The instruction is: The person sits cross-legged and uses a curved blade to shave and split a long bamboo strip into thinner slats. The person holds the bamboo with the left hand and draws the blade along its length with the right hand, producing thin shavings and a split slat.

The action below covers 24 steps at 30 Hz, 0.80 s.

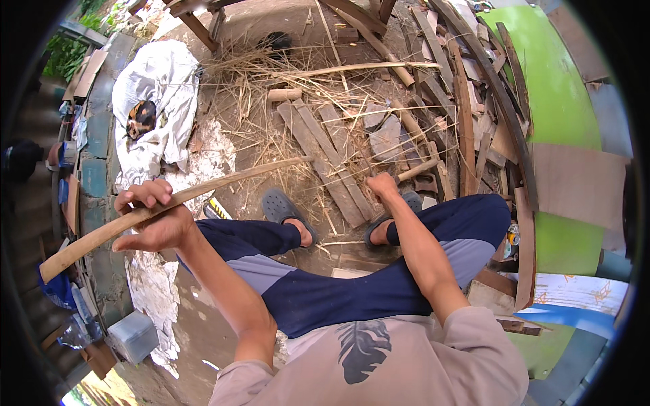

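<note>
My left hand (166, 229) holds a long, pale wooden stick (233, 177). The stick lies across the palm with the fingers bent over it and the thumb stretched out below. Its thick end points to the lower left; its thin end reaches the flat boards (328, 155) on the ground. In front of my right knee, my right hand (384, 187) is closed in a fist. A thin brownish strip seems to run up from that fist, but its kind is unclear. Near the right hand lie a grey stone slab (386, 139) and a short round piece of wood (418, 169).
Straw-like shavings (250, 81) litter the ground ahead. At the left, a calico cat (141, 120) lies on a white cloth (166, 74). Scrap wood (467, 128) is piled at the right beside a green panel (555, 74). A clear plastic container (133, 336) stands lower left.
</note>
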{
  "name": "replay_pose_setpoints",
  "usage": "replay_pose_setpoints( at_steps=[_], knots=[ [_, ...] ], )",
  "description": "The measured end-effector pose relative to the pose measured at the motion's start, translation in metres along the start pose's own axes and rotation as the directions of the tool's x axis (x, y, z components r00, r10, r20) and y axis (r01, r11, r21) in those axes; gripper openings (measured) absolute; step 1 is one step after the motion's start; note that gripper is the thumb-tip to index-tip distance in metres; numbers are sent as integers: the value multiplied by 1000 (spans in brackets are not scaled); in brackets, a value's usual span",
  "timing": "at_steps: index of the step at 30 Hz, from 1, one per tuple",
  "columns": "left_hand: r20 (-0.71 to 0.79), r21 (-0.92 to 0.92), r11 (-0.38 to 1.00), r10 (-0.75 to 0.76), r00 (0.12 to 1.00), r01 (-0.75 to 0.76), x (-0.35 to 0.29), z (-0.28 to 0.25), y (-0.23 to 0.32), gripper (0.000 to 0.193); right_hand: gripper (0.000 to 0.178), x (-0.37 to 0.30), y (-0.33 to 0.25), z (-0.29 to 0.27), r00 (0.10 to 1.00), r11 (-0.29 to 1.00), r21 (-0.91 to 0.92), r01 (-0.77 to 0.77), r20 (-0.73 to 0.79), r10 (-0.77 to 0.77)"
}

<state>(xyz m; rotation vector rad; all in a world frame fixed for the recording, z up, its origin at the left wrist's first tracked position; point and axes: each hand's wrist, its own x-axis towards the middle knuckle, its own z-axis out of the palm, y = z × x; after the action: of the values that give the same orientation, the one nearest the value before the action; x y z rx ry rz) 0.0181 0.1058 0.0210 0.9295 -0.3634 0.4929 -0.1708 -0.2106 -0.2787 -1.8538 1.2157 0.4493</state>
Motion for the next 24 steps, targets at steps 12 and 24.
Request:
replay_pose_setpoints(
  at_steps=[12, 24],
  knots=[
    [-125, 82, 982, -162, 979, 173, -19, 6, -8, 45, 34, -117, -45, 65, 935, 941, 10, 339, 109, -338],
    [-89, 133, 975, -168, 982, 179, -13, 4, -25, 40, 43, -124, -66, 69, 926, 939, 26, 344, 156, -344]
  ],
)
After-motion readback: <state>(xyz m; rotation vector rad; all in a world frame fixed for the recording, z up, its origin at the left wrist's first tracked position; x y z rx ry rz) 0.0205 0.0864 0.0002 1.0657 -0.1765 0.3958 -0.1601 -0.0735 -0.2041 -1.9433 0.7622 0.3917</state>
